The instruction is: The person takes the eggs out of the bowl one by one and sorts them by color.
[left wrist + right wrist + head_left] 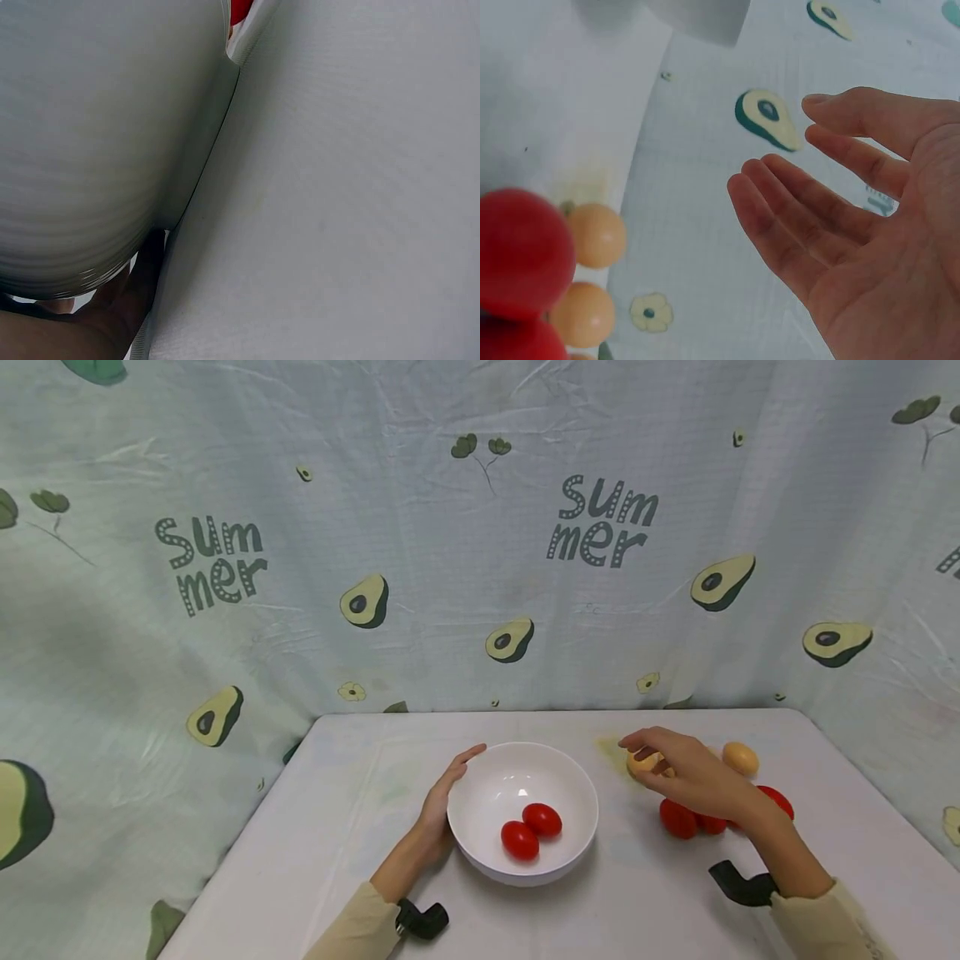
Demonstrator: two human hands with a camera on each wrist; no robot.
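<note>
A white bowl (pixel 480 806) stands on the table with two glossy red egg-shaped pieces (pixel 542 820) inside. Against the bowl's left outer side rests my left hand (pixel 441 802), its fingers stretched along the rim. In the left wrist view, the left hand (pixel 112 319) touches the bowl's wall (pixel 90 150) low down, partly hidden behind it. My right hand (pixel 693 772) hovers over the pieces on the right, fingers loosely bent. The right wrist view shows nothing in the right hand (pixel 862 232). Beneath it lie yellow egg-shaped pieces (pixel 741 758) and red egg-shaped pieces (pixel 678 818), partly covered by the hand and forearm.
A white table (pixel 360 793) bears everything. Behind it hangs a pale curtain (pixel 435 527) printed with avocados and lettering. Black curved wrist pieces (pixel 742 885) stick out by both cuffs.
</note>
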